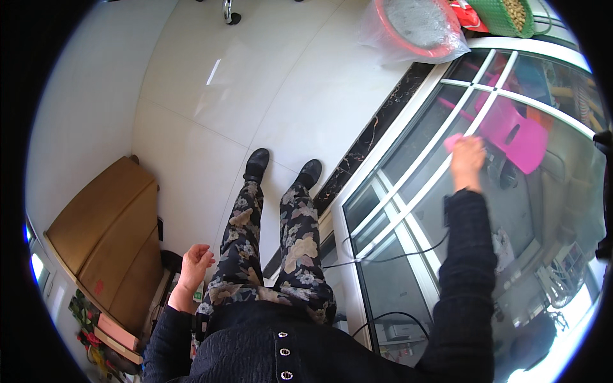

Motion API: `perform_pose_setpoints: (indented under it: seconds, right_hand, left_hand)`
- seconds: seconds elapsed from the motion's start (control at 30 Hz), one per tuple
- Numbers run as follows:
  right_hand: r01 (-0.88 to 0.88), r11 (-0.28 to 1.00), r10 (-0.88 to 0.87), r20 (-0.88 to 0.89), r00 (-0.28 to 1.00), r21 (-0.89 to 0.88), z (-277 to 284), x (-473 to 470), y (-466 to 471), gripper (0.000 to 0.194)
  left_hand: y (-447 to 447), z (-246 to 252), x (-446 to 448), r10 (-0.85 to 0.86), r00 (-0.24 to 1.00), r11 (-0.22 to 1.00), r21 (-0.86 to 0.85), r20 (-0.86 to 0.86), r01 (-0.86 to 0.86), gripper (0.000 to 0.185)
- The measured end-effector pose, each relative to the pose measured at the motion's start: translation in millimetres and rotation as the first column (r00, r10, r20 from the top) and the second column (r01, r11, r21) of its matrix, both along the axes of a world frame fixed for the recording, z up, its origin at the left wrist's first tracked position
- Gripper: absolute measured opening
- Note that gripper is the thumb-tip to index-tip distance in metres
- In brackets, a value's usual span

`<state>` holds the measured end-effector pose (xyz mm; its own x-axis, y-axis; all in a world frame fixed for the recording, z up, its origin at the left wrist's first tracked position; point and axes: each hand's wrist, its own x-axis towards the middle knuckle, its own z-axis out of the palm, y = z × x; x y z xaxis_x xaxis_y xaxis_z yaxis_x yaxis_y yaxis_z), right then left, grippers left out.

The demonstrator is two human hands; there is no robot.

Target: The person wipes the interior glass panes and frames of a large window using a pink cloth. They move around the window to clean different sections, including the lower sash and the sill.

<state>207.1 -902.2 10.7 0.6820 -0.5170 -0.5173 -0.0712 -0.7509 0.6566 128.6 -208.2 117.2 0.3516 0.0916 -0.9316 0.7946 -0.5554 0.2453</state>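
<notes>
My right hand point(467, 160), a little blurred, holds a pink cloth or sponge point(452, 142) at the glass of a white-framed door point(424, 206). The cloth is beside a white glazing bar point(482, 118), and my fingers cover most of it. Through or in the glass shows a bright pink plastic chair point(512, 131). My left hand point(195, 263) hangs beside my left thigh with its fingers loosely bent and nothing in it. It is near a brown wooden cabinet point(110, 239), without touching it.
A red-rimmed basin point(383, 19) in clear plastic stands by the door's far end, next to a green woven basket point(498, 19) of peanuts or similar. Black cables point(402, 256) cross in front of the glass. A chair caster point(233, 18) rests on the pale tiled floor point(206, 95).
</notes>
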Motion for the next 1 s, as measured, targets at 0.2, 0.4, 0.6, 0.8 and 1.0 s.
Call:
perform_pose_setpoints:
  seconds: [0.2, 0.4, 0.6, 0.8, 1.0]
  right_hand:
    - [0.027, 0.997, -0.015, 0.156, 0.988, -0.077, 5, 32, -23, 0.029]
    - [0.067, 0.978, -0.043, -0.122, 0.992, 0.198, -38, -61, 56, 0.027]
    - [0.027, 0.916, 0.003, -0.074, 0.997, 0.400, -54, -184, 141, 0.021]
    - [0.157, 0.768, -0.116, -0.107, 0.987, 0.621, -38, -275, 217, 0.025]
    - [0.472, 0.696, -0.121, -0.560, 0.820, 0.541, -3, -280, 240, 0.029]
  left_hand:
    - [-18, -1, -3, -0.039, 0.998, 0.999, -0.009, -0.045, 0.039, 0.026]
    - [-20, 9, 7, -0.024, 1.000, 1.000, -0.008, -0.016, 0.024, 0.027]
    - [-18, 14, 12, -0.026, 0.999, 1.000, -0.012, -0.018, 0.026, 0.027]
    - [-16, 15, 8, -0.038, 0.999, 0.999, -0.019, 0.000, 0.038, 0.026]
    - [-4, 17, -3, -0.018, 0.998, 0.999, -0.045, 0.056, 0.020, 0.025]
